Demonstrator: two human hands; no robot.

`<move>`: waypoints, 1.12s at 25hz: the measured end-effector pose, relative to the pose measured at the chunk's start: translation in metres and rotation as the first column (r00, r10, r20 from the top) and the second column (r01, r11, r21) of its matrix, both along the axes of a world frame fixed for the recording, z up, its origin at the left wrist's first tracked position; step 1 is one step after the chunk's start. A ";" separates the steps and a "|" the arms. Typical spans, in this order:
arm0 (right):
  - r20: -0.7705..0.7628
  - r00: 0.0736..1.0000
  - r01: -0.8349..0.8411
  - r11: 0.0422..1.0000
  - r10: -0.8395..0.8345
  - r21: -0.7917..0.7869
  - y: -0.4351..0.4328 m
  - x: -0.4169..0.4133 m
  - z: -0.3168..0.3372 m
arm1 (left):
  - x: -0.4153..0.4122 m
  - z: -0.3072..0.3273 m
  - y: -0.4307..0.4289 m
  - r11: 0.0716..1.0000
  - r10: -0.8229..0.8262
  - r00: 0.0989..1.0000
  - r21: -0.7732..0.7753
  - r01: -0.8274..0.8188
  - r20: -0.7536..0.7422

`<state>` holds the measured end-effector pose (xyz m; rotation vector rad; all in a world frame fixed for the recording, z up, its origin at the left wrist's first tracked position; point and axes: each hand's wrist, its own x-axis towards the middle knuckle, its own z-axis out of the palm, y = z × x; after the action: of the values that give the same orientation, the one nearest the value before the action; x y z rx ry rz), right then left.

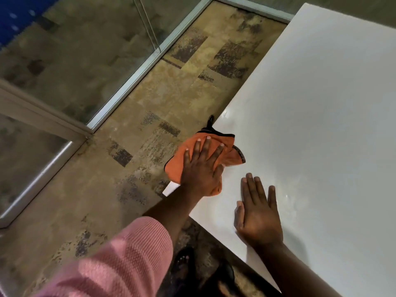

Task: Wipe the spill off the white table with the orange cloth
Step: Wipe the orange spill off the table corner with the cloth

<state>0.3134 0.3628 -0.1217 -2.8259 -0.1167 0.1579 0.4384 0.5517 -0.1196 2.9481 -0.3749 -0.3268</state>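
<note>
Two hands are on the white table (321, 103), and only one of them is working. Our left hand (201, 166) lies flat and spread on the orange cloth (230, 156), fingers splayed wide, pressing it down and not pinching it. The cloth sits at the table's left edge, bunched, with its black-trimmed corner hanging out over the patterned floor (128, 103). Our right hand (257, 213) rests palm down and open on the bare top just beside it, holding nothing, and seems to steady us as we lean in.

We see faint wet sheen on the surface: some near the edge above the cloth (227, 116), and more to the right of our right hand (295, 200). How far the spill reaches we cannot tell, since the gloss of the top hides its outline.

To do this pass well, we judge that we should keep the palm flat so the cloth takes up liquid over its whole face, and draw it inward from the edge so nothing is pushed onto the floor. Overlapping strokes toward the sheen on the right should follow, and refolding to a dry face would help avoid streaks.
</note>
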 end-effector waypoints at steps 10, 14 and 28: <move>-0.017 1.000 0.023 0.998 -0.022 0.061 0.000 0.007 0.000 | 0.151 0.008 -0.092 0.982 -0.189 0.982 -0.012 0.189 0.004; -0.004 1.000 0.012 0.999 -0.012 0.045 0.000 0.008 0.000 | 0.173 0.004 -0.107 0.986 -0.161 0.986 -0.031 0.162 0.035; 0.005 1.000 0.019 0.999 -0.019 0.028 0.002 0.010 0.001 | 0.170 0.015 -0.089 0.987 -0.148 0.986 -0.072 0.142 -0.081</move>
<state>0.3235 0.3644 -0.1210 -2.7989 -0.0925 0.1431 0.6082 0.4631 -0.1045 2.8371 -0.5787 -0.4480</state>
